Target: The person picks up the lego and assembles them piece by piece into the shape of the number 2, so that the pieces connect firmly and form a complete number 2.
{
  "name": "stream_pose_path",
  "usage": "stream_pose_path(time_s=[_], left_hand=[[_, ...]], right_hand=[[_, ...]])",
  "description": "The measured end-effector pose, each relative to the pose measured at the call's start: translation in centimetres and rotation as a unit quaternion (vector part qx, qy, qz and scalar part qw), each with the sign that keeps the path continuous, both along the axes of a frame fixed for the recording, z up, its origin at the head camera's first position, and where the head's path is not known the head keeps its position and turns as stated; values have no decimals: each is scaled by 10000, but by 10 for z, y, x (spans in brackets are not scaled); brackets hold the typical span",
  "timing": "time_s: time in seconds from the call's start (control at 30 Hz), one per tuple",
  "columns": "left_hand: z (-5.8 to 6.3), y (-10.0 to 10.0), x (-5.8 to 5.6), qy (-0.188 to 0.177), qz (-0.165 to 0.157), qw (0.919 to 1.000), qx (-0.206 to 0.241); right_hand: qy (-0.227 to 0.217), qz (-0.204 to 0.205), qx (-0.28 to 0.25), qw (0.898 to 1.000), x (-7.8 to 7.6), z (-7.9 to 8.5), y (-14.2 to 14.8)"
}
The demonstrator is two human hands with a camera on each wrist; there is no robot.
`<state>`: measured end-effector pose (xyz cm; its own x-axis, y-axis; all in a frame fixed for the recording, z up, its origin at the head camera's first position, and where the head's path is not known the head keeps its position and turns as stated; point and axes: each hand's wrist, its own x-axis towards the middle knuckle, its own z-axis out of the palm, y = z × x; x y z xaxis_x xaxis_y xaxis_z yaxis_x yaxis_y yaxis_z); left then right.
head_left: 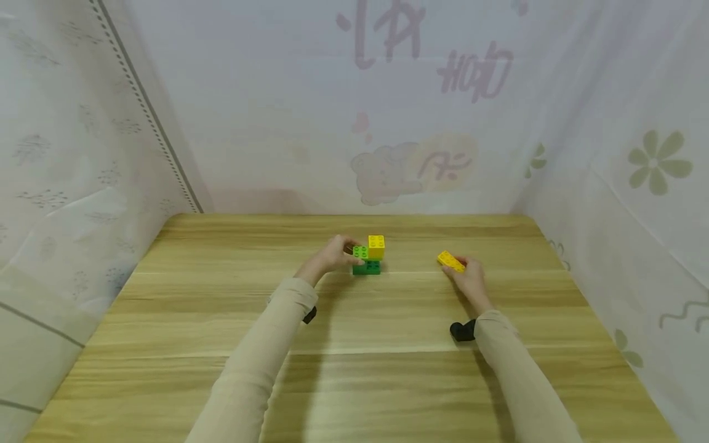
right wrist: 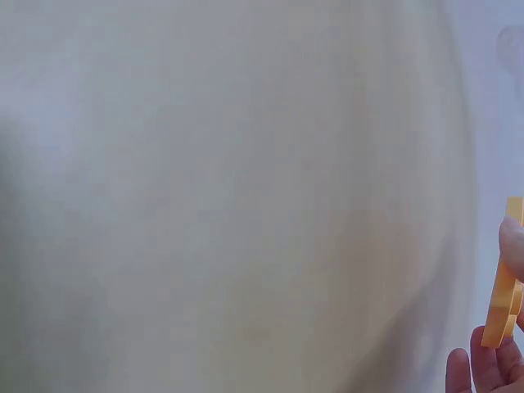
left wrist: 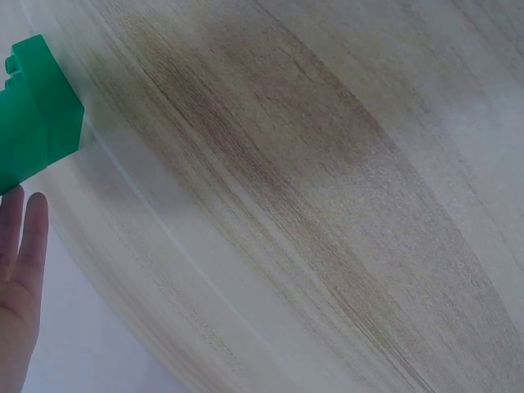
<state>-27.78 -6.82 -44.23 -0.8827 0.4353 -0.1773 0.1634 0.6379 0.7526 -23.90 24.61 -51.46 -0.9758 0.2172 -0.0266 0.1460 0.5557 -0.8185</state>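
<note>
Near the far middle of the table stands a small stack of toy building bricks. It has a dark green brick [head_left: 367,269] at the bottom, a light green brick [head_left: 360,252] above on the left and a taller yellow block [head_left: 376,247] on the right. My left hand [head_left: 333,253] grips the stack from its left side, thumb in front. In the left wrist view, green bricks [left wrist: 51,106] show above two fingertips. Off to the right, my right hand [head_left: 471,278] pinches a flat yellow brick [head_left: 451,261] between thumb and fingers; part of this brick [right wrist: 501,303] shows in the right wrist view.
Both hands are over a wood-grain table [head_left: 388,381]. Pale printed curtains [head_left: 266,123] hang behind it and at both sides. Each wrist wears a black device, the right one [head_left: 463,330] showing more.
</note>
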Motion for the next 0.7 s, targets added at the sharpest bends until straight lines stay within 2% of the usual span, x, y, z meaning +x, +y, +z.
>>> stream_pose_path(time_s=[0.23,0.37,0.7], left_hand=[[-1,1,0,14,4,10000,66],[-1,1,0,22,-13,10000,58],[-1,0,0,77,-25,10000,45]], right_hand=[[524,381,-77,9979,-18,25,-23],[676,523,24,9963,-25,38,-36],[460,868,152,9950,-33,62,-61]])
